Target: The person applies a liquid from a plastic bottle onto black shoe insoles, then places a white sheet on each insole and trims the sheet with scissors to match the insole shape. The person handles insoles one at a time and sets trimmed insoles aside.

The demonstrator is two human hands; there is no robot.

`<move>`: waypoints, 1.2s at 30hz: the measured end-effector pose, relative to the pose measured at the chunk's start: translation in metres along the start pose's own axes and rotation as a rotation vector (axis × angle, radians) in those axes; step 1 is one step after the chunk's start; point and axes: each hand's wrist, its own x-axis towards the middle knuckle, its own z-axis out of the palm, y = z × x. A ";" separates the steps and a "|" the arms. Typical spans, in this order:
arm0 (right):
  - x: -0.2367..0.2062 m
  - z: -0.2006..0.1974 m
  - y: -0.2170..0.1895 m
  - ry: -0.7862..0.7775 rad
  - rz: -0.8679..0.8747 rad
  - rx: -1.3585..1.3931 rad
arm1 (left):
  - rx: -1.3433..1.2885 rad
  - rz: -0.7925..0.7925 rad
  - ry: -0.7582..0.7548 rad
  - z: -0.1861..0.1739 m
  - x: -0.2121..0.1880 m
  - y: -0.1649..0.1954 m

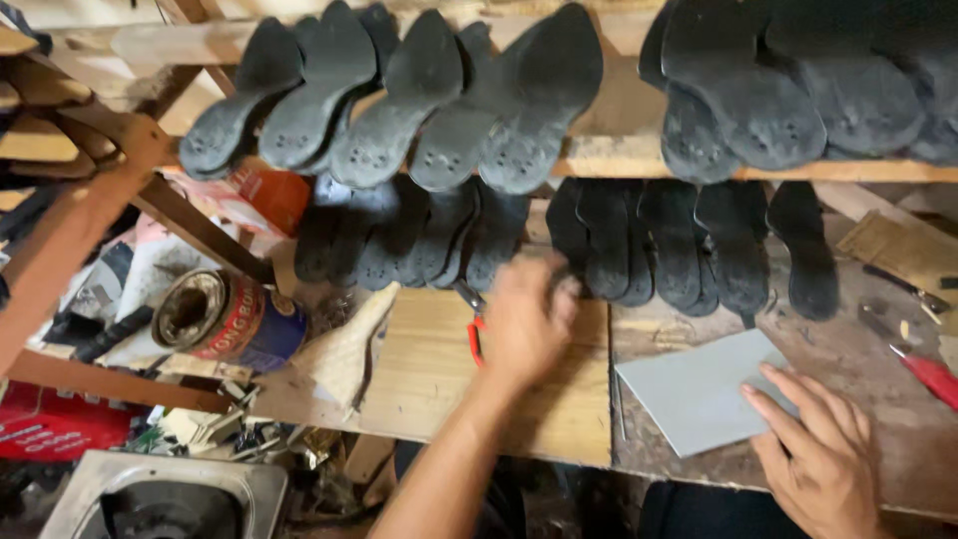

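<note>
Currently the left hand (pixel 526 324) lies over a pair of pliers with red handles (pixel 475 337) on the pale wooden board (pixel 429 369). The long axis of the pliers runs almost away from the person, with the metal tip pointing up toward the shelf and the red handles pointing back to the near edge. Only the tip and a part of one handle show at the left side of the hand; the rest is hidden under the palm. The fingers are curled downward, but I cannot tell if they already close around the tool.

The right hand (pixel 820 449) rests flat with spread fingers on the near corner of a grey sheet (pixel 699 389), and it presses the sheet on the worn bench top (pixel 858 339). The sheet is a rectangle turned a little, so one corner points to the left hand.

To the left of the board a round tin can (pixel 225 317) lies on its side, its open mouth toward the left, with a red and blue label around the body. Behind it stands a red and white package (pixel 264 195), and at the lower left edge there is a red box (pixel 50 424). Rows of dark shoe soles (pixel 419 100) lean on the wooden shelves above the hands.
</note>
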 end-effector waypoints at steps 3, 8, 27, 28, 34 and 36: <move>-0.002 -0.003 0.002 0.008 0.024 0.017 | 0.447 -0.073 -0.090 -0.007 0.034 -0.033; -0.001 -0.007 0.009 0.029 -0.005 0.058 | 0.713 -0.068 -0.243 0.001 0.049 -0.051; 0.009 -0.021 0.009 0.067 0.049 0.138 | -0.208 -0.132 0.066 -0.025 0.035 -0.014; 0.010 -0.021 0.010 0.074 0.051 0.154 | -0.347 -0.202 0.090 -0.030 0.020 -0.004; 0.006 -0.024 0.019 0.055 -0.045 0.167 | -0.773 -0.786 -0.214 -0.050 -0.039 0.027; 0.004 -0.021 0.016 0.168 0.125 0.321 | -0.860 -0.825 -0.242 -0.045 -0.054 0.035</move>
